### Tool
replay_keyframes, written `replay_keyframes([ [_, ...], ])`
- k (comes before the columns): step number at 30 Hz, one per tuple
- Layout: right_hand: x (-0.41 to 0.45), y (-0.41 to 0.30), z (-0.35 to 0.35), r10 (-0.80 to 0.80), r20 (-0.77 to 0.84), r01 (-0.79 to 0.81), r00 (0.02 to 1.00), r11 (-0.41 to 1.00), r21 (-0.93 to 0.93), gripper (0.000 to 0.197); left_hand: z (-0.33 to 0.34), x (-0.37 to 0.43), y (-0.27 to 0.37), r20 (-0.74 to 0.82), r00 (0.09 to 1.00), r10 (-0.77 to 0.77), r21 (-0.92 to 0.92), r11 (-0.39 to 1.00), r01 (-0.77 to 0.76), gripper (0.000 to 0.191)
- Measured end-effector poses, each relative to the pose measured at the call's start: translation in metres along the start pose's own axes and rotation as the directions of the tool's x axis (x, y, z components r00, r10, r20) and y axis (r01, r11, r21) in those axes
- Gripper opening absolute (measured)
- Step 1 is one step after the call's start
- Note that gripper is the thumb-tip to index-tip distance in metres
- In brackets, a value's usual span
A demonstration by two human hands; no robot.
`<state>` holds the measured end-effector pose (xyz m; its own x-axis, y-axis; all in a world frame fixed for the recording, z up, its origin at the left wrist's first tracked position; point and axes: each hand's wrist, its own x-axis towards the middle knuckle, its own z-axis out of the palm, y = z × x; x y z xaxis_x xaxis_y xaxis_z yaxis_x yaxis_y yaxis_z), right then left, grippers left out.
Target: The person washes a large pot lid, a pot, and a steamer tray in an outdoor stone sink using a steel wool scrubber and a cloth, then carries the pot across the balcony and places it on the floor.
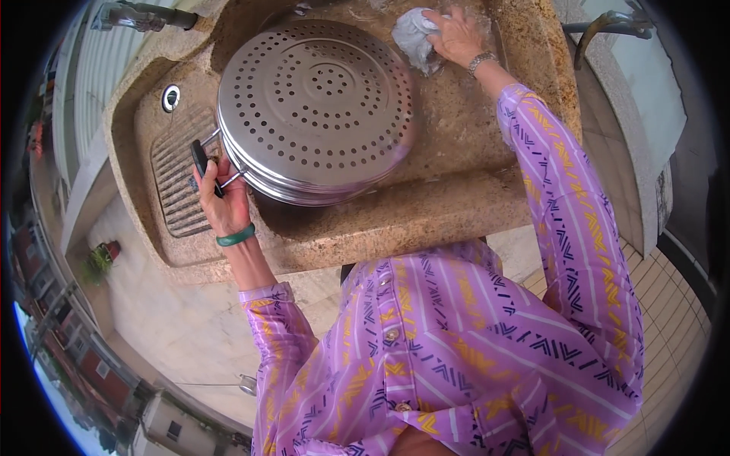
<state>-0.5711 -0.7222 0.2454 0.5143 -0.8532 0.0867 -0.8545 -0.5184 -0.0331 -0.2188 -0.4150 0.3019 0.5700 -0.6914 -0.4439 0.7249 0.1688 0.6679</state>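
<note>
A round stainless-steel steamer pan [342, 134] with a perforated face turned up towards me rests across the left side of the stone sink basin [456, 142]. My left hand [228, 199] grips its black side handle [199, 157], which is joined to the pan by metal rods. At the far right of the basin, my right hand [456, 39] has its fingers on a crumpled pale cloth [415, 40] against the wet stone. The pan's inside is hidden.
A ribbed washboard [185, 176] and a drain hole [171, 98] are on the sink's left side. One tap [142, 17] reaches in at upper left, another [604, 31] at upper right. A potted plant [101, 261] stands on the floor to the left.
</note>
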Motion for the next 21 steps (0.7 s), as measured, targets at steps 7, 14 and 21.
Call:
replay_keyframes([
  [7, -0.038, -0.037, -0.027, 0.204, 0.511, -0.53, 0.835, 0.054, 0.846, 0.036, 0.008, 0.0, 0.004, -0.004, 1.0, -0.008, 0.022, 1.0, 0.008, 0.037],
  [14, -0.058, -0.187, -0.116, -0.236, -0.278, 0.359, 0.931, 0.459, 0.813, 0.043, 0.022, -0.002, 0.009, 0.071, 0.997, 0.029, 0.071, 0.997, -0.034, 0.035],
  [21, -0.007, -0.116, -0.037, 0.03, 0.106, -0.083, 0.994, 0.838, 0.539, 0.031, 0.029, -0.005, 0.007, -0.003, 0.998, 0.064, 0.021, 0.998, -0.064, 0.029],
])
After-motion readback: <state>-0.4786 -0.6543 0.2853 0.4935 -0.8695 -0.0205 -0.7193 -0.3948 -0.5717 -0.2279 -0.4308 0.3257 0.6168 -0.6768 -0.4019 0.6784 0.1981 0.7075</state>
